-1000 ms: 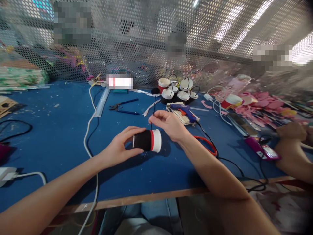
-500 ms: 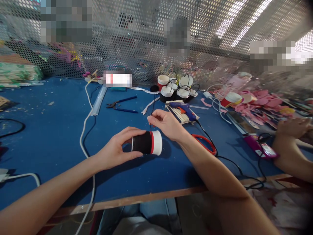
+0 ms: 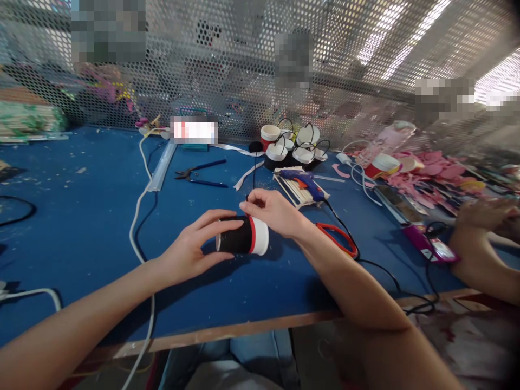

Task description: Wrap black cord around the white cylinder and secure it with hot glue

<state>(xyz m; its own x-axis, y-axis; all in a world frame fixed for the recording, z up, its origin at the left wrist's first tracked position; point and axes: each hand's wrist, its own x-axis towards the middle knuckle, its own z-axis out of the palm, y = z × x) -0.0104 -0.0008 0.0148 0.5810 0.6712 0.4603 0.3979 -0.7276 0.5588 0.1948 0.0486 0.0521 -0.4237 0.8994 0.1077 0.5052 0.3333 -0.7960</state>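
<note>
A paper cup (image 3: pixel 235 237) lies on its side on the blue table, wrapped in black with a red stripe near its white rim end. My left hand (image 3: pixel 199 241) grips it from the left, thumb below and fingers over the top. At the cup's upper side, my right hand (image 3: pixel 270 208) pinches a thin black cord (image 3: pixel 254 176). Beyond the fingers the cord runs away over the table to a dark round coil (image 3: pixel 255 147). The right fingertips are close to or touching the black wrap; which one is unclear.
Several wrapped cups with black handles (image 3: pixel 292 149) stand at the back. A blue glue gun (image 3: pixel 304 183) rests on sticks beside red-handled scissors (image 3: pixel 338 240). Pliers (image 3: pixel 203 174) lie behind my left hand. A white cable (image 3: pixel 138 227) crosses the table. A co-worker's arm (image 3: pixel 483 244) is at right.
My right hand has moved down toward the cup, bringing the cord against its side. The left fingers have shifted slightly on the cup, which stays in about the same place.
</note>
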